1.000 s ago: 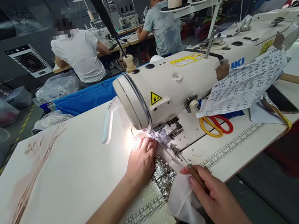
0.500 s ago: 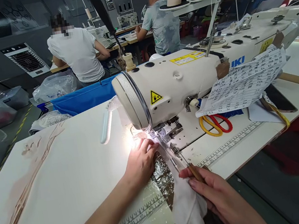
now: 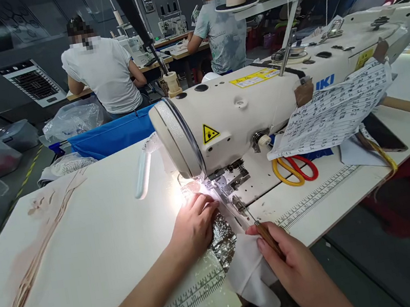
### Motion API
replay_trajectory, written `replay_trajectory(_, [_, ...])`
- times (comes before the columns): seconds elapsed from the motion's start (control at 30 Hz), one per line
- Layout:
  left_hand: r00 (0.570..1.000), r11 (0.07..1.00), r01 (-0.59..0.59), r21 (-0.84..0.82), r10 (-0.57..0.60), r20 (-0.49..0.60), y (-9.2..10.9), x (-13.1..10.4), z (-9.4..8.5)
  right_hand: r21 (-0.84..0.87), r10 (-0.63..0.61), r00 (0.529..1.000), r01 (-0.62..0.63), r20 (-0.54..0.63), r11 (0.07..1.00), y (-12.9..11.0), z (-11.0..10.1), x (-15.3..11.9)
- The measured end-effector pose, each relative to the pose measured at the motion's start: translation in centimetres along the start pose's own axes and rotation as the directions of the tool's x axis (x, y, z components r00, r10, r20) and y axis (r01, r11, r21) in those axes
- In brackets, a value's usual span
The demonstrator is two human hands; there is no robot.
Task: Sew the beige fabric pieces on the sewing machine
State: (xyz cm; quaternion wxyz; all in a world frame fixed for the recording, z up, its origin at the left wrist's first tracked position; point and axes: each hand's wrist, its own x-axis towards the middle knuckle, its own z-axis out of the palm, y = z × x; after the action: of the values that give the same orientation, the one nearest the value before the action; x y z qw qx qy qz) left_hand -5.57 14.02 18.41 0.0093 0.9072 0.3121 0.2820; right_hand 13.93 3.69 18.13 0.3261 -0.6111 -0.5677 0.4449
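My left hand [image 3: 195, 225] is closed, its bent fingertips pressed on pale fabric under the lamp glow, just in front of the needle area of a white sewing machine [image 3: 230, 118]. My right hand [image 3: 294, 264] grips the wooden handle of an awl [image 3: 268, 241], whose thin metal shaft points toward the presser area. Between that thumb and fingers there is also the edge of a white fabric piece [image 3: 253, 273], which droops over the table's front edge. Shiny clear tape [image 3: 224, 241] covers the table beside the left hand. The left fingertips partly hide the fabric there.
Scissors [image 3: 295, 170] with yellow and red handles lie right of the machine bed. A handwritten sheet [image 3: 333, 107] hangs from the machine. Thin beige strips [image 3: 38, 268] lie on the left of the white table [image 3: 104, 231]. Two people sit at machines ahead.
The white fabric's loose end has swung up and left, and more of the awl's handle shows. My left hand stays at nearly the same place. The view has shifted slightly.
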Motion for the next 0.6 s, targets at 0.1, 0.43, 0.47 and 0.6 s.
replay_trajectory(0.1, [1.000, 1.000, 0.012, 0.022, -0.012, 0.012, -0.2, 0.1, 0.1, -0.036, -0.051, 0.998, 0.050, -0.043, 0.998, -0.4, 0.2, 0.4])
replay_trajectory(0.43, [0.999, 0.999, 0.042, 0.016, -0.042, -0.028, 0.2, 0.1, -0.3, -0.068, -0.140, 0.981, 0.132, -0.137, 0.989, -1.4, 0.8, 1.4])
replay_trajectory(0.47, [0.999, 0.999, 0.032, -0.002, -0.032, -0.032, 0.4, 0.1, -0.4, -0.070, -0.147, 0.979, 0.139, -0.141, 0.988, -1.4, 0.9, 1.5])
replay_trajectory(0.6, [1.000, 0.999, 0.018, 0.048, -0.018, -0.004, 0.7, 0.2, -0.3, -0.106, -0.163, 0.972, 0.147, -0.169, 0.983, -1.2, 1.2, 1.9])
